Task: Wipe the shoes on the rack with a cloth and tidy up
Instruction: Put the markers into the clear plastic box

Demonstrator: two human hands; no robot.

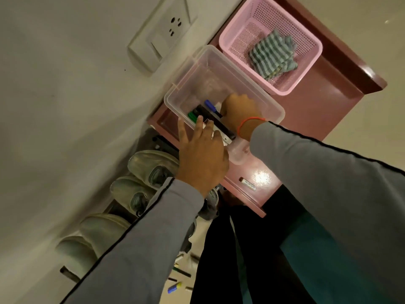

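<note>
A striped grey cloth [271,54] lies in a pink mesh basket [306,25] on the reddish rack top [317,106]. Beside the basket stands a clear plastic box [197,69] holding several markers [202,110]. My right hand [240,110] reaches down into the box among the markers; its fingertips are hidden. My left hand [202,154] presses straight fingers against the box's near wall. Pale worn shoes [151,165] stand in a row on the shelf below, against the wall.
One loose marker [248,183] lies on the rack top near its edge. More markers [175,288] are scattered on the floor beneath. A wall socket plate [162,34] sits on the white wall beside the rack.
</note>
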